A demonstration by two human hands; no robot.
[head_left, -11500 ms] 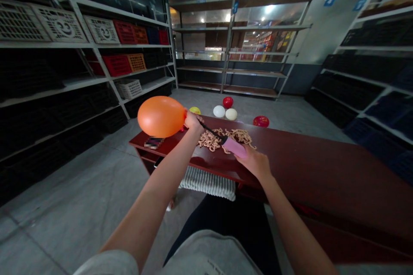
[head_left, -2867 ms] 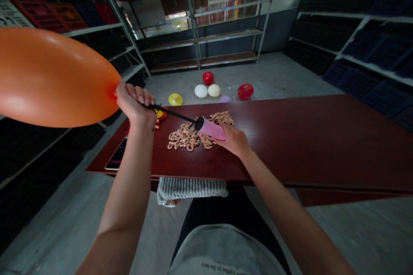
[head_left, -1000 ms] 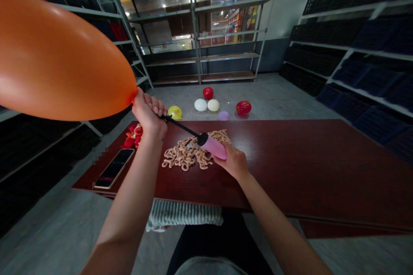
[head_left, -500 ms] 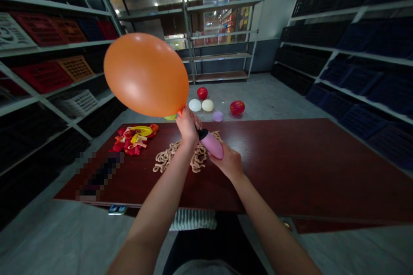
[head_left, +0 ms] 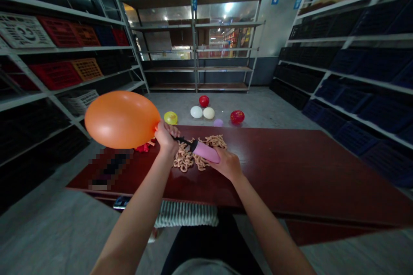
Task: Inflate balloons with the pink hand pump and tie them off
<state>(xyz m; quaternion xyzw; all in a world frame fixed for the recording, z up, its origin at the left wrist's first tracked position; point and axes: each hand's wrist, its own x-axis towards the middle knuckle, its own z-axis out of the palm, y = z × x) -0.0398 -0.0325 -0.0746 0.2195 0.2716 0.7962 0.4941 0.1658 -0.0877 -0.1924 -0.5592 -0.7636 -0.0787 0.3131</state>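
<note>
My left hand [head_left: 167,136] is closed around the neck of a large inflated orange balloon [head_left: 121,118], which stretches out to the left above the table. A thin black rod runs from this hand to the pink barrel of a balloon pump [head_left: 206,151]. My right hand [head_left: 226,163] is wrapped around the rear end of that barrel. The join between balloon and pump is hidden by my left fingers. Below the pump, a heap of beige, cord-like curled pieces [head_left: 183,161] lies on the dark red table [head_left: 290,167]. Uninflated red balloons [head_left: 142,148] show partly behind the orange one.
Several inflated balloons rest on the floor past the table, among them a yellow one [head_left: 171,117] and a red one [head_left: 237,117]. A blurred dark object [head_left: 111,169] lies at the table's left. Shelves with crates [head_left: 58,75] stand on both sides.
The orange balloon and my left hand have moved left and down. More black rod now shows between my left hand and the pink barrel. The view has tilted up slightly.
</note>
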